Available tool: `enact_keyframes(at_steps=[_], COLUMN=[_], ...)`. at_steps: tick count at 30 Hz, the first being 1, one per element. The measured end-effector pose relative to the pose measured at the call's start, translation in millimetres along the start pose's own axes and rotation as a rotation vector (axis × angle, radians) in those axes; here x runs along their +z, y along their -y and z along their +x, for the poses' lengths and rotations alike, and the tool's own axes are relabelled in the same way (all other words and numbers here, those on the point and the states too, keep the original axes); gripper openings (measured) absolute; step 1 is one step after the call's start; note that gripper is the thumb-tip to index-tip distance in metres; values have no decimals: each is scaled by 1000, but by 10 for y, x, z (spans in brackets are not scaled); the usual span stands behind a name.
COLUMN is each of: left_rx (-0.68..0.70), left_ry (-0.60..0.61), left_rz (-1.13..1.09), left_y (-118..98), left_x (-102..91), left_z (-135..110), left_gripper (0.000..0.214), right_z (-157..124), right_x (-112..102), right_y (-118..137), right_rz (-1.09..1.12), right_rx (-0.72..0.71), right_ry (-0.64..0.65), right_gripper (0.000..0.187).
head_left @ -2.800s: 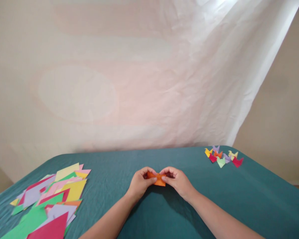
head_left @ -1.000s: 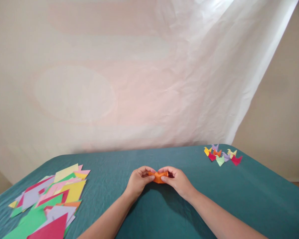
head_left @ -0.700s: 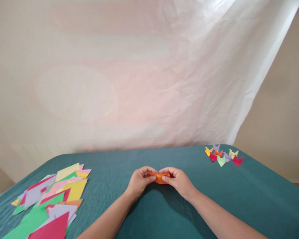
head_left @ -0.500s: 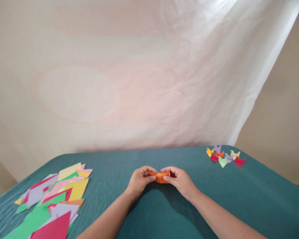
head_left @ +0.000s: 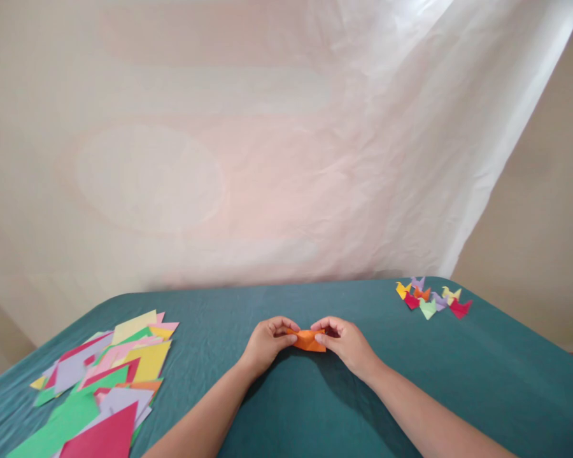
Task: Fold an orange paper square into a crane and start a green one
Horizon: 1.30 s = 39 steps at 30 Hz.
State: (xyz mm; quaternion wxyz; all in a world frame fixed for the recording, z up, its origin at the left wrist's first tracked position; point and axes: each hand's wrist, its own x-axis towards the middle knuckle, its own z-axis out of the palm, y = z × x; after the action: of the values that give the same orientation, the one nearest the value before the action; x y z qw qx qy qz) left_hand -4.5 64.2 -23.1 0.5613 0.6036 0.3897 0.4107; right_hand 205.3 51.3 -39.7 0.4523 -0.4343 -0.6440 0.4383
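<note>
Orange paper: a small, flat-folded piece of bright orange paper sits between the person's two hands, near the middle of the table's width, with its long side running from hand to hand and creases across its face. Whether its lower edge touches the cloth is hard to make out.
Left hand: the left hand grasps the left end of the orange paper, thumb at the front and bent fingers behind.
Right hand: the right hand pinches the right end likewise, its thumb lying on the front face.
Forearms: both bare forearms slant in from the bottom edge, well apart there and converging at the paper.
Table: a dark green cloth covers the tabletop; a soft shadow falls on it below the hands.
Paper stack: a loose, overlapping spread of flat coloured paper sheets lies on the left, in green, crimson, lavender, pink, yellow and orange.
Folded birds: eight small folded-paper birds cluster at the far right corner, coloured yellow, orange, red, lavender, pale green and pale yellow.
Backdrop: a pale, wrinkled hanging sheet rises behind the table, its right edge running diagonally.
</note>
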Motion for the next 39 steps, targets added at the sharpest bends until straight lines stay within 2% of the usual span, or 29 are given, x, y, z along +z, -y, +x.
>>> enact_keyframes(at_steps=[6, 11, 16, 25, 28, 29, 32, 35, 39], left_rx=[-4, 1, 15, 78, 179, 260, 419, 439, 426], left_ry=[14, 18, 11, -51, -153, -185, -156, -128, -101], left_rz=[22, 36, 60, 166, 304, 429, 730, 841, 933], left_y=[18, 18, 15, -6, -100, -129, -163, -131, -116], left_x=[21, 33, 32, 43, 114, 153, 286, 377, 378], left_z=[-9, -11, -13, -12, -80, -112, -200, -238, -226], left_gripper=[21, 20, 20, 11, 9, 10, 15, 30, 21], right_z=[-12, -38, -53, -47, -44, -44, -43, -39, -38], right_x=[21, 33, 47, 56, 66, 71, 86, 94, 86], right_y=[26, 86, 70, 51, 36, 31, 18, 18, 43], right_rz=[14, -58, -61, -31, -26, -20, 6, 15, -26], right_rx=[-17, -75, -9, -12, -10, -9, -9, -23, -52], right_ry=[39, 45, 81, 54, 36, 36, 53, 60, 47], right_gripper=[22, 18, 21, 22, 21, 20, 19, 17, 10])
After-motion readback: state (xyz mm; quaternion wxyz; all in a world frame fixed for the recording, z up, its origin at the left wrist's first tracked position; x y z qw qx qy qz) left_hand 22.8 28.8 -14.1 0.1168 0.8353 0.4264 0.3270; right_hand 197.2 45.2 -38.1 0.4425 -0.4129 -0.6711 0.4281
